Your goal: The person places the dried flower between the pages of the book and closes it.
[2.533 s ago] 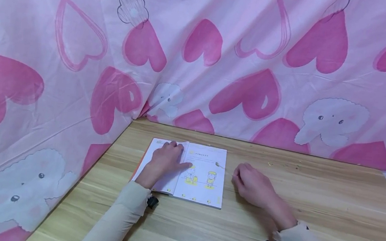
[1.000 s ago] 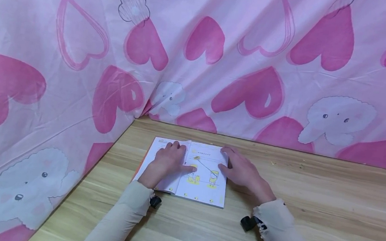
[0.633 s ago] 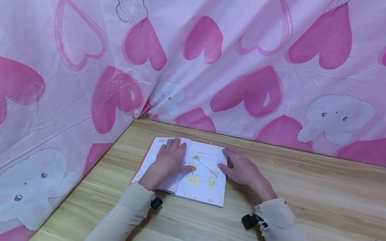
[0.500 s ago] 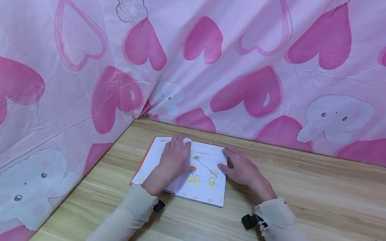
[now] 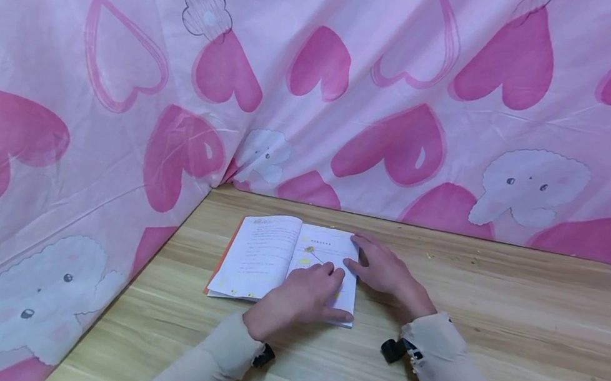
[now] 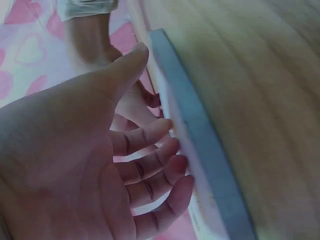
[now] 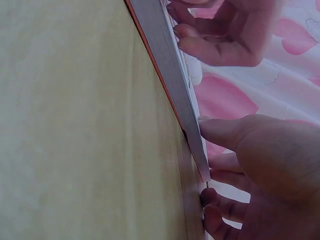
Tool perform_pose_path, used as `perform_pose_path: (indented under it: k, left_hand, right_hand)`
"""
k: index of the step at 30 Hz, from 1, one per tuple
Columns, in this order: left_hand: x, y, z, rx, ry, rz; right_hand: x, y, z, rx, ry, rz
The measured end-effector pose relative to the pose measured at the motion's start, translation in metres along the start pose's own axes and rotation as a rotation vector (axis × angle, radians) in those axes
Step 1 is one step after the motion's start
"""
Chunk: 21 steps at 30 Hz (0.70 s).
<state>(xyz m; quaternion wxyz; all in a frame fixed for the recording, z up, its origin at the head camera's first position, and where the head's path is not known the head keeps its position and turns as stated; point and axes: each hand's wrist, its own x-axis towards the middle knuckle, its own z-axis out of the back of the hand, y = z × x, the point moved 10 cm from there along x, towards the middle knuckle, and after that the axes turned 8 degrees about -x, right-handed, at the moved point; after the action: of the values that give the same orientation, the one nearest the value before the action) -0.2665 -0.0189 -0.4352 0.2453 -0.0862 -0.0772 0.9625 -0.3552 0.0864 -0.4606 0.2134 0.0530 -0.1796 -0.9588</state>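
An open book [image 5: 261, 254] with an orange-red cover lies on the wooden table, its left page printed with text and its right page with yellow drawings. My left hand [image 5: 302, 294] is over the lower half of the right page, hiding part of the drawings. In the left wrist view the fingers [image 6: 162, 162] bend loosely toward the page, and the thumb is extended. At the book's upper right corner is my right hand [image 5: 389, 272]. Its thumb touches the page edge, and its loosely bent fingers [image 7: 230, 202] reach around the corner by the tabletop.
The wooden table [image 5: 492, 337] stretches to the right, with small specks on it. A pink and white cloth [image 5: 400, 57] with hearts hangs along the left and back edges. Black wrist cameras [image 5: 393, 350] sit under both sleeves.
My left hand has moved from the left page across to the lower right page, uncovering the left page, which now shows full text. My right hand came to the book's edge earlier and stays there.
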Motion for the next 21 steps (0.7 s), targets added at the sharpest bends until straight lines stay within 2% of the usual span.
perform_pose_path:
  k: [7,10,13,18,21]
  left_hand:
    - [0.002,0.004,-0.007,-0.015,0.009,0.009]
    - [0.003,0.005,-0.007,-0.049,0.015,0.004]
    - [0.003,0.004,-0.004,-0.093,0.007,-0.026]
    - [0.003,-0.001,0.002,-0.134,-0.008,-0.120]
    - [0.002,-0.002,0.008,-0.162,-0.018,-0.154]
  right_hand:
    - [-0.001,-0.001,-0.001,0.005,0.006,-0.007]
    - [-0.001,-0.001,-0.001,0.008,0.008,-0.008]
    - [-0.001,-0.001,-0.001,0.013,0.005,-0.005]
    - [-0.001,-0.002,0.000,0.054,-0.006,-0.017]
    - [-0.001,-0.003,0.003,0.088,-0.041,-0.017]
